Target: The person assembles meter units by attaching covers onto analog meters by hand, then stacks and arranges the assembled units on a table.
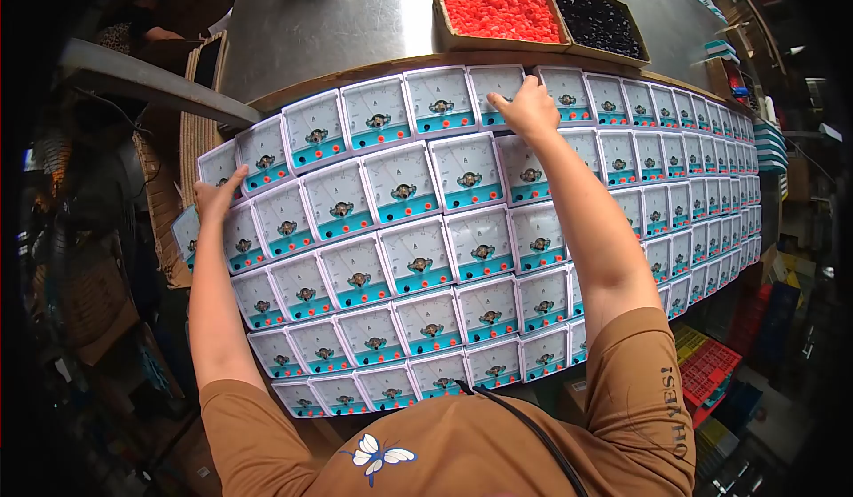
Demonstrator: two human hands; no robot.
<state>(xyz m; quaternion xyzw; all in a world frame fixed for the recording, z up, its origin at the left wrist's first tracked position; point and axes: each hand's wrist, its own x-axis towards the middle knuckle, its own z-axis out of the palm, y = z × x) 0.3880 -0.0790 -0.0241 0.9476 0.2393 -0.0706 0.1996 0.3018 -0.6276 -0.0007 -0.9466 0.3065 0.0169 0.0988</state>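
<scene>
Rows of white-framed ammeter units (404, 191) with teal lower strips and red and black terminals cover the table. My left hand (219, 193) rests at the left end of the top rows, fingers apart, touching the edge of a corner meter (219, 166). At the back row, my right hand (530, 108) lies over the right side of another meter (494, 81), its thumb stretched left and its fingertips on the far edge. Neither hand has lifted a meter.
Behind the meters, a wooden strip (355, 72) edges a metal tabletop (355, 17). Cardboard boxes hold red caps (502, 10) and black caps (600, 24). A metal bar (160, 84) runs at the left. A person (147, 22) is at the upper left. Red crates (708, 368) stand lower right.
</scene>
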